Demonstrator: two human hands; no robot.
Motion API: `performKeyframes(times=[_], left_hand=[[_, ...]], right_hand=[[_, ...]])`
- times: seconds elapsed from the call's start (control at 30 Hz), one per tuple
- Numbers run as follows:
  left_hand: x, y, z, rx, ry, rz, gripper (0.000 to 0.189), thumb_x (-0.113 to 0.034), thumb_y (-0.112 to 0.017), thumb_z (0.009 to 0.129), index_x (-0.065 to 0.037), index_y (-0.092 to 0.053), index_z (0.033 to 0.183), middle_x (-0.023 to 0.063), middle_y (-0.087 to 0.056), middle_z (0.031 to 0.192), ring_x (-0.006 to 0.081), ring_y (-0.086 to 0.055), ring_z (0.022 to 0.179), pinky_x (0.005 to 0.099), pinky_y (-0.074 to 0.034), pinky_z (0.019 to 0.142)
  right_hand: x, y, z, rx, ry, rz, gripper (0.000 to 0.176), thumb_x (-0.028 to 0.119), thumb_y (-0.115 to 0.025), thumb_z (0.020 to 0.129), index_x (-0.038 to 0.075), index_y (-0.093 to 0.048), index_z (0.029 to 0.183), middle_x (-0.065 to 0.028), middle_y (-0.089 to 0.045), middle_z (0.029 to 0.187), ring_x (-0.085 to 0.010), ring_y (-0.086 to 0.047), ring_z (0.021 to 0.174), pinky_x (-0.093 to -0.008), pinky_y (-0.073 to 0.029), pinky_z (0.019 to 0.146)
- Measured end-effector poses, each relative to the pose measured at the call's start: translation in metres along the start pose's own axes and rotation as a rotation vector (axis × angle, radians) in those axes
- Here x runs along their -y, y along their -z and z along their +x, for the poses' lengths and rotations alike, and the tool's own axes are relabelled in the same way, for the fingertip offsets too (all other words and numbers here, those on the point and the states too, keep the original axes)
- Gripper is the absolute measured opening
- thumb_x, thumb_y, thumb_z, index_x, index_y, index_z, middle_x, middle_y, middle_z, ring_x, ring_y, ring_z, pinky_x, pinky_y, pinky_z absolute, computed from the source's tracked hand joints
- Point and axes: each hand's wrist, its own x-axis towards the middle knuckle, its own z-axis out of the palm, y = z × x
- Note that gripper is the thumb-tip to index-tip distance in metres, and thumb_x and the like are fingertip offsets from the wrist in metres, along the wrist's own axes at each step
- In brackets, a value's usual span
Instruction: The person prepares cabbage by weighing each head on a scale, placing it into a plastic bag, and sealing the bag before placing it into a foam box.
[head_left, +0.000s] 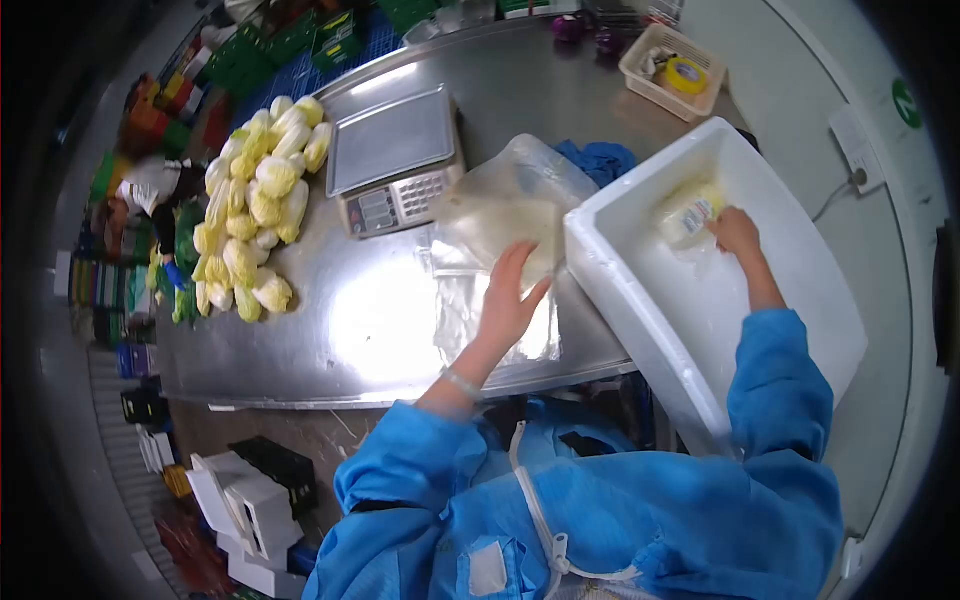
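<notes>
My left hand [511,296] rests on a stack of clear plastic bags [497,240] lying on the steel table [370,340], fingers spread over the top bag. My right hand [736,232] reaches into a white foam box [640,300] at the table's right end and holds a bagged cabbage [687,212] against the box's far inner side. Both arms wear blue sleeves.
A digital scale [392,160] stands at the table's middle. Several small yellow-green cabbages [255,205] are heaped at the left. A beige basket [672,72] with a tape roll sits at the far end. Crates and boxes [245,500] crowd the floor on the left.
</notes>
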Motion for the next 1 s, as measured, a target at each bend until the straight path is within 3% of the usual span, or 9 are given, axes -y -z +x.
performKeyframes(times=[0.1, 0.2, 0.3, 0.43, 0.57, 0.67, 0.87, 0.97, 1.0], left_hand=[[0.062, 0.048, -0.093, 0.12, 0.577, -0.171, 0.046, -0.018, -0.068, 0.086, -0.002, -0.052, 0.126, 0.015, -0.06, 0.121, 0.0225, -0.063, 0.103, 0.0327, -0.05, 0.083], [0.132, 0.1, -0.164, 0.076, 0.779, -0.149, 0.044, -0.025, -0.064, 0.088, -0.004, -0.052, 0.125, 0.0169, -0.062, 0.117, 0.0295, -0.067, 0.089, 0.038, -0.051, 0.08], [0.186, 0.159, -0.177, -0.001, 0.768, -0.077, 0.046, -0.03, -0.064, 0.088, -0.004, -0.052, 0.125, 0.0172, -0.065, 0.113, 0.0299, -0.068, 0.087, 0.0376, -0.051, 0.079], [0.275, 0.255, -0.151, -0.279, 0.823, -0.007, 0.062, -0.032, -0.068, 0.086, -0.001, -0.043, 0.134, 0.0204, -0.057, 0.124, 0.0335, -0.06, 0.106, 0.0384, -0.047, 0.09], [0.358, 0.372, -0.115, -0.728, 0.636, 0.354, 0.077, -0.032, -0.074, 0.08, 0.003, -0.036, 0.137, 0.0259, -0.044, 0.135, 0.0397, -0.046, 0.121, 0.0443, -0.038, 0.101], [0.4, 0.43, -0.069, -0.756, 0.76, 0.625, 0.088, -0.037, -0.077, 0.075, 0.001, -0.032, 0.141, 0.0268, -0.04, 0.138, 0.0436, -0.045, 0.119, 0.0496, -0.036, 0.102], [0.441, 0.469, -0.005, -0.682, 0.987, 0.544, 0.097, -0.039, -0.081, 0.067, -0.005, -0.032, 0.143, 0.0233, -0.04, 0.14, 0.0446, -0.047, 0.118, 0.0517, -0.041, 0.097], [0.478, 0.472, -0.015, -0.797, 0.803, 0.48, 0.088, -0.029, -0.079, 0.068, -0.004, -0.036, 0.141, 0.0204, -0.05, 0.131, 0.0379, -0.051, 0.117, 0.0454, -0.046, 0.094], [0.471, 0.474, -0.017, -0.87, 0.808, 0.129, 0.081, -0.023, -0.075, 0.071, -0.003, -0.038, 0.14, 0.0183, -0.052, 0.127, 0.0338, -0.052, 0.115, 0.0417, -0.047, 0.092]], right_hand=[[0.131, 0.013, -0.085, -0.149, 0.51, 0.087, 0.032, 0.035, -0.065, 0.084, 0.004, -0.065, 0.094, -0.0117, -0.067, 0.074, -0.029, -0.065, 0.068, -0.0369, -0.052, 0.064], [0.235, -0.054, -0.166, -0.08, 0.859, -0.077, 0.042, 0.037, -0.066, 0.083, 0.007, -0.061, 0.112, -0.0137, -0.068, 0.089, -0.0308, -0.065, 0.082, -0.0406, -0.052, 0.071], [0.297, -0.153, -0.175, -0.066, 0.887, -0.444, 0.053, 0.039, -0.064, 0.083, 0.001, -0.056, 0.119, -0.0193, -0.065, 0.099, -0.0317, -0.064, 0.093, -0.0416, -0.053, 0.076], [0.288, -0.267, -0.073, -0.063, 0.601, -0.506, 0.04, 0.021, -0.063, 0.079, 0.001, -0.058, 0.113, -0.0198, -0.066, 0.087, -0.0371, -0.064, 0.082, -0.0463, -0.052, 0.071], [0.352, -0.241, -0.122, -0.081, 0.652, -0.43, 0.023, 0.014, -0.059, 0.077, 0.0, -0.063, 0.094, -0.0228, -0.065, 0.077, -0.0399, -0.064, 0.074, -0.0492, -0.052, 0.069], [0.4, -0.255, -0.173, 0.017, 0.63, -0.161, 0.02, 0.014, -0.058, 0.076, -0.003, -0.063, 0.086, -0.0267, -0.064, 0.082, -0.0439, -0.063, 0.079, -0.0502, -0.051, 0.074], [0.472, -0.315, -0.247, 0.487, 0.723, -0.221, 0.07, 0.046, -0.067, 0.083, -0.003, -0.046, 0.129, -0.0265, -0.063, 0.106, -0.0433, -0.061, 0.098, -0.0472, -0.049, 0.086], [0.512, -0.305, -0.242, 0.385, 1.049, -0.039, 0.07, 0.045, -0.064, 0.085, 0.003, -0.041, 0.136, -0.0217, -0.057, 0.123, -0.0395, -0.055, 0.112, -0.043, -0.048, 0.092], [0.53, -0.298, -0.235, 0.501, 0.939, -0.019, 0.062, 0.037, -0.065, 0.087, 0.006, -0.042, 0.136, -0.0172, -0.05, 0.135, -0.0337, -0.05, 0.122, -0.0396, -0.045, 0.097]])
